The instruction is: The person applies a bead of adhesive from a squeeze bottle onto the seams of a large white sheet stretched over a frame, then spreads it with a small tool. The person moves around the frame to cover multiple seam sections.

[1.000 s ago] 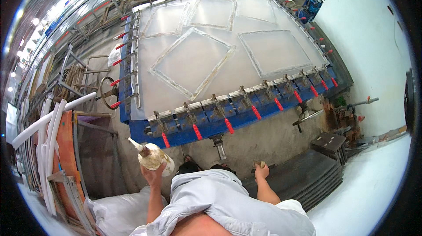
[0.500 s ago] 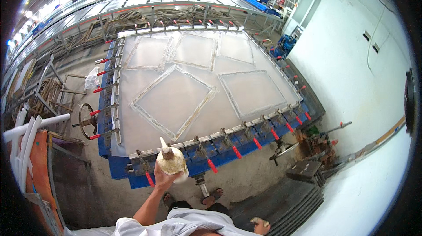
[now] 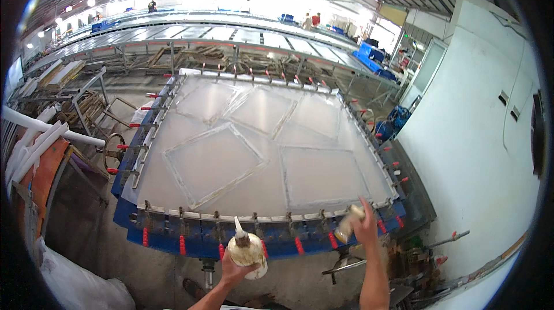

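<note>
My left hand [image 3: 232, 271] is wrapped round a stained white squeeze bottle [image 3: 244, 250] with a tapered nozzle pointing up, just off the near edge of a stretching table. In my right hand [image 3: 365, 226] is a small pale tool that looks like a brush [image 3: 345, 230], blurred, over the near right edge. One finger of that hand points forward. Before me a translucent mesh sheet [image 3: 271, 166] lies stretched over several rectangular frames [image 3: 325, 149], whose outlines show through with whitish smears. Red-handled clamps [image 3: 299, 245] grip the sheet's edges all round.
A white wall [image 3: 461, 96] rises on the right. White rolls [image 3: 40, 140] and an orange board [image 3: 47, 180] stand at the left. Handwheels [image 3: 113, 151] jut from the blue table base [image 3: 130, 218]. Long work tables [image 3: 231, 34] and other people [image 3: 315, 20] are farther back.
My right hand has risen from low by my body to the table's near right edge with the brush. The left hand still holds the bottle. The view has tilted up and shifted.
</note>
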A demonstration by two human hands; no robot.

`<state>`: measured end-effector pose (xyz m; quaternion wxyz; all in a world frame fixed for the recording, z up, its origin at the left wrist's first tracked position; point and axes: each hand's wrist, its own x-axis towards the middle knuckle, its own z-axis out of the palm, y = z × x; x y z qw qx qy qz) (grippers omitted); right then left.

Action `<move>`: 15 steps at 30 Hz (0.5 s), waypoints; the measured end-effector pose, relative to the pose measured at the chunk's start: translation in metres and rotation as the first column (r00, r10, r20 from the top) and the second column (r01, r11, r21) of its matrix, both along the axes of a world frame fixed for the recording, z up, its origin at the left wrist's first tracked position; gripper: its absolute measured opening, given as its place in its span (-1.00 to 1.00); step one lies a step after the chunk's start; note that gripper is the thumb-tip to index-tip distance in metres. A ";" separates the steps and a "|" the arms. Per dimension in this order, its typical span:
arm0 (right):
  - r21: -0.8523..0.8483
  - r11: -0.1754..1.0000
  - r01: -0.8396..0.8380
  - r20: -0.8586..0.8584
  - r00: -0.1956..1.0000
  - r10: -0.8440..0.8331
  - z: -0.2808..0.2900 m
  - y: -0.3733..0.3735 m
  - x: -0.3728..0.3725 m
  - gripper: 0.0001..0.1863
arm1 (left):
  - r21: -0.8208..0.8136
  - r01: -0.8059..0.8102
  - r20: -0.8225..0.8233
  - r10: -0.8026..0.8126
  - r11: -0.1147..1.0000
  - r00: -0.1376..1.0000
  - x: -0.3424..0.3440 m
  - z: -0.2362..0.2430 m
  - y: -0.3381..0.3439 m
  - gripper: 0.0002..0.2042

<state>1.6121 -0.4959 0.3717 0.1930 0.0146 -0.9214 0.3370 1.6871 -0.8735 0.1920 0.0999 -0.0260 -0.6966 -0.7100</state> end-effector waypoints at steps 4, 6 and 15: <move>0.239 0.933 -0.269 0.204 0.953 0.223 0.146 -0.071 -0.170 -0.10 | 0.117 -0.057 0.148 0.040 0.992 0.988 0.021 0.017 0.025 -0.06; 0.423 0.876 -0.233 0.062 0.972 0.229 0.205 -0.080 -0.225 -0.03 | 0.127 -0.029 0.133 0.013 0.992 0.991 0.022 0.025 0.038 -0.08; 0.509 0.756 -0.412 0.101 0.901 0.422 0.243 -0.099 -0.231 -0.08 | -0.024 -0.268 0.101 0.269 0.963 0.958 0.000 0.036 0.023 -0.08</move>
